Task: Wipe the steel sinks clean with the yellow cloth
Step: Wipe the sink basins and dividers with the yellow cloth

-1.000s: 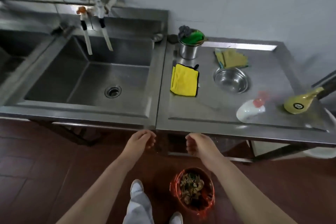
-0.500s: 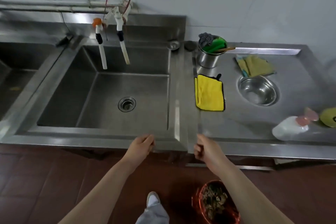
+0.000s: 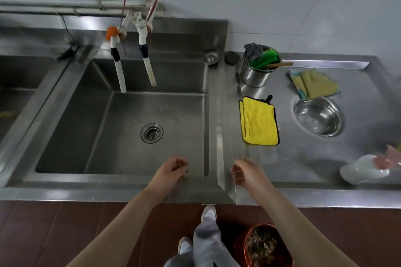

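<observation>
The yellow cloth [image 3: 259,121] is lying folded and untouched on the steel bench [image 3: 314,158], just right of the main sink [image 3: 121,128], between a steel cup of scrubbers [image 3: 257,71] and the near edge. Both hands are now reaching in over the front rim, whereas a second ago they were hanging below the bench edge, above the floor. The right hand [image 3: 246,172] is nearing the cloth but not yet touching it, fingers loosely curled around nothing; the left hand [image 3: 172,172] is hovering over the sink's near wall, likewise holding nothing as far as the blur allows. So wiping is not yet beginning; picking up the cloth probably comes next. The view is also sitting closer to the sinks than before.
</observation>
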The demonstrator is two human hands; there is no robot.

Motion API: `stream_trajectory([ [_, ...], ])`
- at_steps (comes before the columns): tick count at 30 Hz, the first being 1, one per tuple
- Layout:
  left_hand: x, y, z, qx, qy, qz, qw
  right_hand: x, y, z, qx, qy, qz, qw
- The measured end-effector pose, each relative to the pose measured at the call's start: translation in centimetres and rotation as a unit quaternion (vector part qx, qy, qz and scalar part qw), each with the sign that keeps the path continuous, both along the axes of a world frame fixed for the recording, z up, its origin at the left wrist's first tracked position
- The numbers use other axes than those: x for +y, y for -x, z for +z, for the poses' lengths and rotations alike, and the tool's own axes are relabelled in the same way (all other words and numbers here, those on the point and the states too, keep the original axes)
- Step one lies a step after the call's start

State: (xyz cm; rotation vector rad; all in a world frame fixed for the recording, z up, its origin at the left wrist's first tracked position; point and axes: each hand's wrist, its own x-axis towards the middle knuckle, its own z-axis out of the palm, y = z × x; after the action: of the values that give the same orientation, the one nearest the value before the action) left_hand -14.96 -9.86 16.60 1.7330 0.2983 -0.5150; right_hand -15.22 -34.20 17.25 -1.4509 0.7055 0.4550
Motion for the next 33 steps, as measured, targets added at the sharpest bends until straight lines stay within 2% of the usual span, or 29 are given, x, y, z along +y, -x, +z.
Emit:
stream_trajectory([
  [3, 0.0, -1.8, -0.6, -0.001, 0.005, -0.008, 1.0, -0.6, -2.1, -0.8, -0.012, 0.054, 0.016, 0.998],
  [6, 0.0, -3.9, -0.9, -0.003, -0.027, -0.021, 0.999, -1.8, -4.7, -1.7, -0.015, 0.124, 0.043, 0.991],
  [11, -0.7, -7.2, -2.5, 0.017, -0.045, 0.014, 0.999, -4.3, -8.3, -2.6, -0.066, 0.226, 0.093, 0.968],
  [14, -1.5, -8.6, -3.3, 0.029, -0.032, 0.04, 0.998, -5.6, -10.1, -4.0, -0.122, 0.326, 0.142, 0.927],
  [16, -2.0, -9.1, -3.6, 0.037, -0.032, 0.052, 0.997, -6.3, -11.0, -5.3, -0.128, 0.37, 0.17, 0.904],
  [21, -2.8, -10.1, -4.4, 0.067, -0.036, 0.037, 0.996, -7.0, -11.3, -6.1, -0.092, 0.454, 0.233, 0.855],
  [26, -2.9, -10.7, -4.3, 0.079, -0.039, 0.039, 0.995, -7.7, -10.8, -6.6, -0.132, 0.533, 0.313, 0.775],
  [28, -2.7, -10.8, -4.4, 0.081, -0.042, 0.028, 0.995, -8.1, -10.8, -6.8, -0.157, 0.547, 0.319, 0.758],
  [30, -2.5, -10.9, -4.4, 0.077, -0.048, 0.016, 0.996, -8.2, -11.3, -6.6, -0.157, 0.533, 0.312, 0.771],
  [33, -2.1, -11.0, -4.0, 0.072, -0.051, -0.005, 0.996, -7.8, -11.9, -5.8, -0.147, 0.464, 0.238, 0.841],
])
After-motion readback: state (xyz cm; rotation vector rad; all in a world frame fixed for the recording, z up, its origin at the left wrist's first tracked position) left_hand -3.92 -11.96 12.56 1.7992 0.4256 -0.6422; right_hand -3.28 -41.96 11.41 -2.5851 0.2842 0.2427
